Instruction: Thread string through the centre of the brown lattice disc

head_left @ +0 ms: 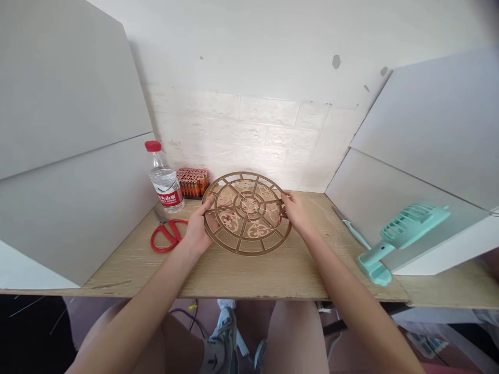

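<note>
Holding one lattice disc [246, 205], left hand [197, 228], right hand [296, 213]

A hand can pass along the front of the worktop [249, 275], below the brown lattice disc [238, 247] held by the left hand [198, 228] and right hand [296, 210]. Behind the disc, a white brick wall [249, 135] blocks the way. To the left, red scissors [167, 235], a water bottle [166, 179] and a block of batteries [193, 183] crowd the corner by a grey panel [70, 156]. To the right, a hand could pass between the disc and a teal-handled knife [354, 234], with a mint-green fan [405, 234] beyond it before another grey panel [421, 124].
</note>
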The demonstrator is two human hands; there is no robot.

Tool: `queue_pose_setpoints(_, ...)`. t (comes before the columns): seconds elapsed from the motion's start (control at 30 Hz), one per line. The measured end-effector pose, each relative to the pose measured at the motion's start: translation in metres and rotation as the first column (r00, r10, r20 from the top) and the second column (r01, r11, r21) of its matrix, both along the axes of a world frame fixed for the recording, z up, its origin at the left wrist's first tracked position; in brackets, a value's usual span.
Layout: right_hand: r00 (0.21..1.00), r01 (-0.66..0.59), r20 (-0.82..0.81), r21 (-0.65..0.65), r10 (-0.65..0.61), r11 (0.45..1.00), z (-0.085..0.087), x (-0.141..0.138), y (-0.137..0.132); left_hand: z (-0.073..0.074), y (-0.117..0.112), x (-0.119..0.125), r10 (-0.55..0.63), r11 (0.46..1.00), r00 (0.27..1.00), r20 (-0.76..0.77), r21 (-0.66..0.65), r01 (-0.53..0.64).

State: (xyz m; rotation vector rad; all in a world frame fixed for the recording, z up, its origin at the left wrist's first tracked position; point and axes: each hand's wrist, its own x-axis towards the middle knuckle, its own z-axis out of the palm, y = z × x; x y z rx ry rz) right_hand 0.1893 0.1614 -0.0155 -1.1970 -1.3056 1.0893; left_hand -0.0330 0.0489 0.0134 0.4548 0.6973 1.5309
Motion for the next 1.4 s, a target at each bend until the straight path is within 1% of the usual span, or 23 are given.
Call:
queue_pose_setpoints(0.27, 0.999, -0.016, -0.03, -0.007, 0.016, 1.0, 0.004, 0.0, -0.004, 0.001, 0.001, -0.002, -0.044, 0.999, 0.999, -0.007, -0.008, 0.044)
queue_pose_setpoints(0.63, 0.999, -0.023, -0.047, -0.019, 0.022, 1.0, 0.003, -0.004, -0.004, 0.005, -0.002, -0.002, 0.021, 0.999, 1.0, 0.015, -0.029, -0.02)
queue_pose_setpoints(0.73, 0.998, -0.03, -0.055, -0.029, 0.029, 0.999, 0.001, -0.005, -0.004, 0.006, -0.002, -0.002, 0.017, 0.999, 1.0, 0.005, -0.028, -0.016)
queue_pose_setpoints(0.8, 0.998, -0.032, -0.061, -0.046, 0.029, 0.998, 0.0, -0.005, -0.004, 0.005, -0.003, -0.002, 0.025, 0.999, 0.999, -0.028, -0.048, -0.026)
queue_pose_setpoints(0.9, 0.997, -0.029, -0.073, -0.075, 0.023, 0.997, -0.002, -0.007, -0.003, 0.003, -0.003, -0.003, 0.091, 0.991, 0.987, -0.132, -0.086, -0.103)
queue_pose_setpoints(1.03, 0.996, -0.017, -0.085, -0.095, 0.009, 0.995, -0.006, -0.009, -0.003, -0.001, -0.003, -0.003, 0.156, 0.978, 0.956, -0.247, -0.099, -0.185)
queue_pose_setpoints(1.17, 0.993, -0.007, -0.117, -0.101, -0.004, 0.995, -0.01, -0.009, -0.003, -0.003, -0.002, -0.006, 0.184, 0.959, 0.899, -0.398, -0.129, -0.254)
queue_pose_setpoints(1.27, 0.987, 0.011, -0.156, -0.097, -0.026, 0.995, -0.014, -0.01, -0.003, 0.003, 0.004, -0.016, 0.191, 0.943, 0.843, -0.503, -0.144, -0.3)
queue_pose_setpoints(1.3, 0.985, 0.014, -0.173, -0.093, -0.03, 0.996, -0.015, -0.01, -0.003, 0.007, 0.008, -0.021, 0.202, 0.94, 0.813, -0.546, -0.125, -0.318)
queue_pose_setpoints(1.33, 0.981, 0.016, -0.189, -0.087, -0.032, 0.996, -0.016, -0.011, -0.002, 0.011, 0.013, -0.026, 0.218, 0.938, 0.772, -0.597, -0.092, -0.336)
queue_pose_setpoints(1.37, 0.978, 0.018, -0.206, -0.081, -0.034, 0.997, -0.018, -0.012, -0.002, 0.015, 0.018, -0.03, 0.233, 0.936, 0.711, -0.663, -0.045, -0.349)
queue_pose_setpoints(1.4, 0.974, 0.019, -0.223, -0.075, -0.036, 0.997, -0.019, -0.012, -0.001, 0.018, 0.025, -0.034, 0.21, 0.954, 0.565, -0.798, 0.04, -0.299)
